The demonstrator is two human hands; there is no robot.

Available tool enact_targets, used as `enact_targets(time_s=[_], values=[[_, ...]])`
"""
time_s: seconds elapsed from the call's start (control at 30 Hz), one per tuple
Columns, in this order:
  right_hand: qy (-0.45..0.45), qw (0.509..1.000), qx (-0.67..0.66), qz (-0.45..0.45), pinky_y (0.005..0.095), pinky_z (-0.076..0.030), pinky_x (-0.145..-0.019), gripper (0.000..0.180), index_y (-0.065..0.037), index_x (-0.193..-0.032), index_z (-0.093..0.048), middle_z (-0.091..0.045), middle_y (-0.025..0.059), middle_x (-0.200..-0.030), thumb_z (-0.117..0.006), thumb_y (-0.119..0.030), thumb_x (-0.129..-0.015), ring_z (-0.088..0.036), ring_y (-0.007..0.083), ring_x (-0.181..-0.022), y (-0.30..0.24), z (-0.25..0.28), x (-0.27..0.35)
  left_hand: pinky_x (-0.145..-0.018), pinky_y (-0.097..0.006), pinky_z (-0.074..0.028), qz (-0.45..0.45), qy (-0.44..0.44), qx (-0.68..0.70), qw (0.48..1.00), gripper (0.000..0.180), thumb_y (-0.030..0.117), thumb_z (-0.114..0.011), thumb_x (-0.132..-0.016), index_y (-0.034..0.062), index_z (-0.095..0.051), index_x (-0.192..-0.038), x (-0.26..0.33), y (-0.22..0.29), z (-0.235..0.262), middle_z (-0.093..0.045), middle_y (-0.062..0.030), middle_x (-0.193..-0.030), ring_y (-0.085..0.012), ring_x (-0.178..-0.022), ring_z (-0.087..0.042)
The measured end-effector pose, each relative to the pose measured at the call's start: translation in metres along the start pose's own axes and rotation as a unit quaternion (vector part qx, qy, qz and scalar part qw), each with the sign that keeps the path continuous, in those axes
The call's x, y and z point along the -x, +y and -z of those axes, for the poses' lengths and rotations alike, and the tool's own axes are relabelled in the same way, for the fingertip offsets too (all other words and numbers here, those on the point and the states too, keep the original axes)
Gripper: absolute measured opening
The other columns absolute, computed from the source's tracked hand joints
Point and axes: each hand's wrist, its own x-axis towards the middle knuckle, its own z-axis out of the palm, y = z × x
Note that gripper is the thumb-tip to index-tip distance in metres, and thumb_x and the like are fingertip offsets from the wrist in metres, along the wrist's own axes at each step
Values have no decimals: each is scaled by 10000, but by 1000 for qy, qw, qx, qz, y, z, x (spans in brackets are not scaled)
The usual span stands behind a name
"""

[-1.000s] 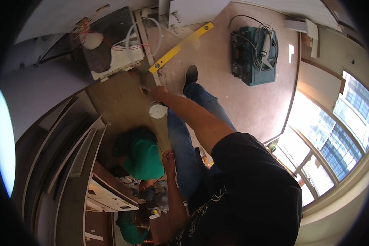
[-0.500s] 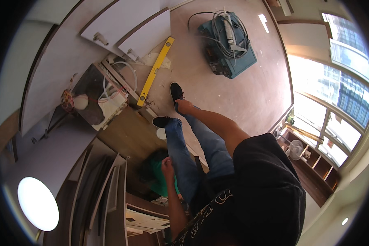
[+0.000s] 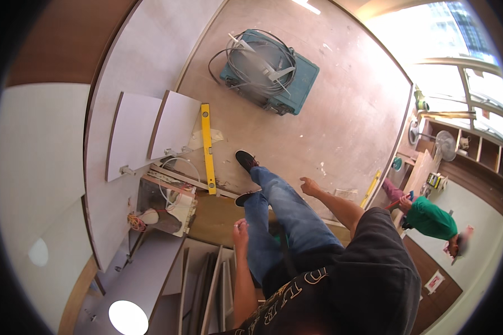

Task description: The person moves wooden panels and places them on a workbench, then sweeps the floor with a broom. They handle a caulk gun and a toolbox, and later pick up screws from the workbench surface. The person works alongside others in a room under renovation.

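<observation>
My left hand [image 3: 241, 231] hangs beside my left thigh, fingers curled in. A small pale spot shows at its fingertips, too small to name. My right hand [image 3: 310, 187] is held out over the floor to the right of my knee, one finger extended and nothing visible in it. Neither hand touches anything around it. Ahead of my shoes a yellow spirit level [image 3: 208, 148] lies on the floor. Farther off stands a teal tool case [image 3: 303, 84] with a coiled grey cable [image 3: 229, 50] and a white caulking gun [image 3: 257, 56] on top.
White panels with hinges [image 3: 176, 125] stand left of the level. Beside them is an opened box with loose wires [image 3: 167, 206]. Boards [image 3: 207, 285] lean at lower left. At right, a co-worker in green [image 3: 433, 218] holds a red-handled tool near a shelf unit [image 3: 472, 145] and fan [image 3: 445, 145].
My view has swung, and the tool case and level sit farther left in it. My right hand has moved from over my leg out to the right. A co-worker now shows at right.
</observation>
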Motion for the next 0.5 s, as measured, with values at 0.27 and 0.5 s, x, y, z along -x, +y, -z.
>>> enact_targets(time_s=[0.27, 0.5], values=[[34, 998, -52, 23, 419, -458, -925, 473, -61, -1223, -565, -635, 249, -1058, -579, -210, -775, -586, 363, -1073, 5, -25, -19, -814, -306, -470, -147, -3, -194, 970, 244, 151, -487, -923, -11, -577, -1082, -18, 126, -39, -615, -118, -1003, -183, -916, -600], [137, 947, -250, 148, 344, -507, -673, 394, -28, -1181, -571, -661, 145, -744, -551, -175, -816, -662, 218, -682, -113, 67, -112, -792, -347, -478, -278, -20, -360, 890, 206, 109, -504, -889, -3, -605, -1030, -78, 200, -71, -618, -150, -981, -262, -880, -611]])
